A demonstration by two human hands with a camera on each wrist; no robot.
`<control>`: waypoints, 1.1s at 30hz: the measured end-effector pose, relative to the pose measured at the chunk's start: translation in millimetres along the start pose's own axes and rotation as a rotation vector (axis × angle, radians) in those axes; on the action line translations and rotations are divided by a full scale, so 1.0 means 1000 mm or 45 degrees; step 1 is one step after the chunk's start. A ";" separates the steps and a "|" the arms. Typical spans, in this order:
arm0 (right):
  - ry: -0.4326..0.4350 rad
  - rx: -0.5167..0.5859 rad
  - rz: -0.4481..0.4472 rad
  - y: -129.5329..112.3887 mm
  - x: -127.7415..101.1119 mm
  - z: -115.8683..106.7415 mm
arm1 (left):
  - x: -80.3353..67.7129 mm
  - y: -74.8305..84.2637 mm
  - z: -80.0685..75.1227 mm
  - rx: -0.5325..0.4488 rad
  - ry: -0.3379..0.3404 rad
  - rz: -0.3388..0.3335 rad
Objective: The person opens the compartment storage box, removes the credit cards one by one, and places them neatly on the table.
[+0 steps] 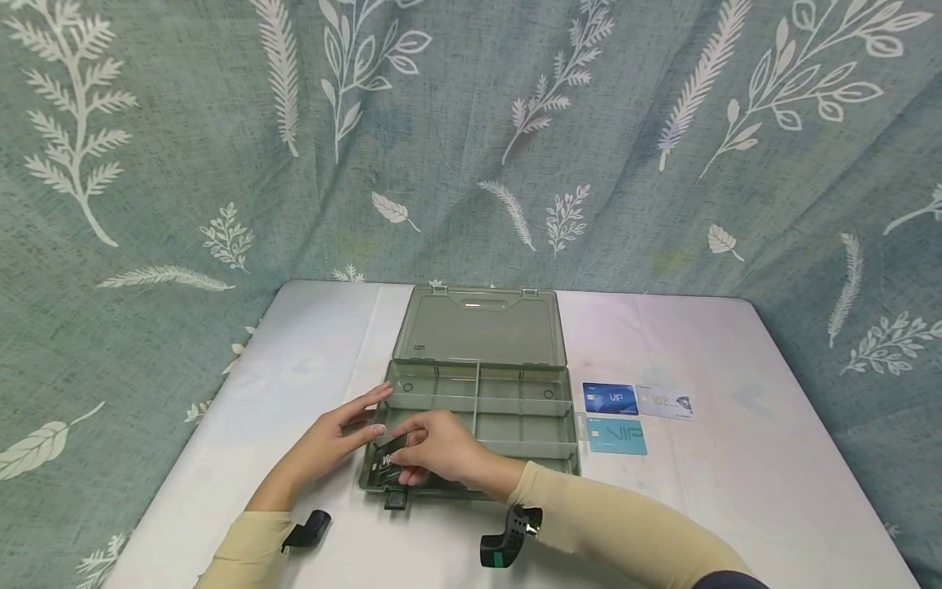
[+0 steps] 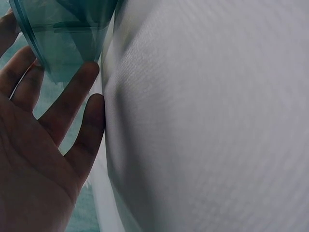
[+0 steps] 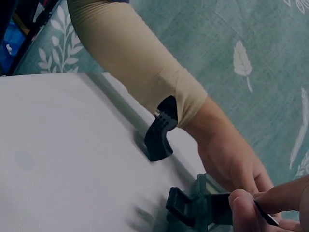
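Observation:
A grey-green translucent plastic box (image 1: 526, 425) lies with its lid (image 1: 482, 331) folded back, its inside split by dividers. Over its front left corner, my right hand (image 1: 445, 448) pinches a black card (image 1: 390, 448) between thumb and fingers. The card is tilted, partly inside the front compartment; the fingers cover some of it. My left hand (image 1: 331, 442) rests against the box's left side, its fingers spread and fairly straight. From the left wrist, the left hand (image 2: 43, 130) shows beside the box wall (image 2: 72, 29). In the right wrist view, the card's edge (image 3: 266, 214) shows beneath the fingers.
Right of the box lie a blue VIP card (image 1: 609, 398), a pale silver VIP card (image 1: 666, 402) and a teal VIP card (image 1: 616, 437). A latch (image 1: 396, 498) sticks out at the box's front. A leaf-patterned curtain (image 1: 456, 147) hangs behind the white table (image 1: 736, 491).

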State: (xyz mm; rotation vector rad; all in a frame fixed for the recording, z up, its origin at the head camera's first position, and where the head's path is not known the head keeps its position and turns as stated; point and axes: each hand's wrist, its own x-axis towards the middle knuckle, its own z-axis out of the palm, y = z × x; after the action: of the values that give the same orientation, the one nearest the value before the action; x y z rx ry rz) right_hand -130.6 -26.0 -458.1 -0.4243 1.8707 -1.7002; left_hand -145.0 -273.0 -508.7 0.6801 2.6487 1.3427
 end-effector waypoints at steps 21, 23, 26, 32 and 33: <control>0.036 -0.146 -0.075 0.005 -0.015 -0.016 | 0.000 0.002 -0.001 0.017 -0.003 -0.037; 0.039 -0.157 -0.088 0.005 -0.017 -0.017 | 0.000 0.002 -0.001 0.013 -0.006 -0.038; 0.042 -0.165 -0.097 0.005 -0.019 -0.019 | 0.000 0.003 -0.001 0.010 -0.008 -0.044; 0.052 -0.168 -0.095 0.006 -0.024 -0.024 | -0.001 0.004 -0.001 0.018 -0.002 -0.065; 0.055 -0.167 -0.096 0.007 -0.024 -0.025 | -0.001 0.004 -0.001 0.018 0.000 -0.066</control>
State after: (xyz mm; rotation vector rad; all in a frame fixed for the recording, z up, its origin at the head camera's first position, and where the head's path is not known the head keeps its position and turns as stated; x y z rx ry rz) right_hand -125.5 8.9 -459.8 -0.5194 2.0286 -1.6523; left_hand -143.2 -271.5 -505.1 0.6090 2.6585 1.3120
